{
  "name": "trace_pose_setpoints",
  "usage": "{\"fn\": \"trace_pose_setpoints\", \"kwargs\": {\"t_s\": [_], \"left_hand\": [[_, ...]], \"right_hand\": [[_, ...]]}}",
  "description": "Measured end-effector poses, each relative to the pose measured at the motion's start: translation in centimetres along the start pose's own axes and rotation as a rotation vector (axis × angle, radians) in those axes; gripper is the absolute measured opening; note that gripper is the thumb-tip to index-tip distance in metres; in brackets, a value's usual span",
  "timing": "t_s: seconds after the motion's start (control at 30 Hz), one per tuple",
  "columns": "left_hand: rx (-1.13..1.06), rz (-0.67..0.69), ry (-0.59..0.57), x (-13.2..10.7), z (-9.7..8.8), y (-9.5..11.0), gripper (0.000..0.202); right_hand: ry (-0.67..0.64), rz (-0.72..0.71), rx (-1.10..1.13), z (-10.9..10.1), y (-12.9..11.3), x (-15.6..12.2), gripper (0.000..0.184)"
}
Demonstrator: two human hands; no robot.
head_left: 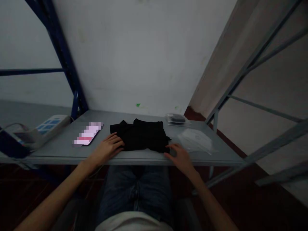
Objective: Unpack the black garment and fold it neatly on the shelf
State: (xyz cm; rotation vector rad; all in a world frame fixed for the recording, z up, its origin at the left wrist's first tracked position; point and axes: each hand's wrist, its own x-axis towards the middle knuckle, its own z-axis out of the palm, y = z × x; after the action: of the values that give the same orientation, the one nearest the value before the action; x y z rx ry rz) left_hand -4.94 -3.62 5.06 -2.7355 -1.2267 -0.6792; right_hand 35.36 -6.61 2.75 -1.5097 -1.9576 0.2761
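A black cloth garment (pixel 144 136) lies partly folded on the grey tabletop, close to its front edge. Its exact kind cannot be made out. My left hand (pixel 111 146) rests at the garment's left side, fingers stretched out and touching the cloth. At the lower right corner is my right hand (pixel 180 158). Its thumb and forefinger are apart, with the fingertips at the cloth's edge, and a gap shows between them.
Clear plastic bags (pixel 196 140) lie right of the garment, with a packaged dark item (pixel 177 118) behind them. A phone (pixel 89 133) with a lit screen lies left. Farther left is a white power strip (pixel 53 126). Blue metal posts (pixel 64 54) and grey bars (pixel 240 77) flank the table.
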Motion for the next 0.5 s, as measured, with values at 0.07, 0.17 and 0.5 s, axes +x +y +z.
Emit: {"fn": "trace_pose_setpoints", "kwargs": {"t_s": [0.07,0.17,0.5], "left_hand": [[0.025,0.011,-0.006,0.0,0.1,0.1,0.02],[0.039,0.008,-0.004,-0.1,0.1,0.2,0.02],[-0.028,-0.037,-0.034,-0.5,-1.1,0.9,0.018]], "right_hand": [[0.005,0.013,-0.012,0.2,-0.2,0.0,0.024],[0.022,0.016,-0.013,0.3,-0.2,0.0,0.021],[0.034,-0.043,-0.062,-0.2,-0.2,-0.4,0.024]]}}
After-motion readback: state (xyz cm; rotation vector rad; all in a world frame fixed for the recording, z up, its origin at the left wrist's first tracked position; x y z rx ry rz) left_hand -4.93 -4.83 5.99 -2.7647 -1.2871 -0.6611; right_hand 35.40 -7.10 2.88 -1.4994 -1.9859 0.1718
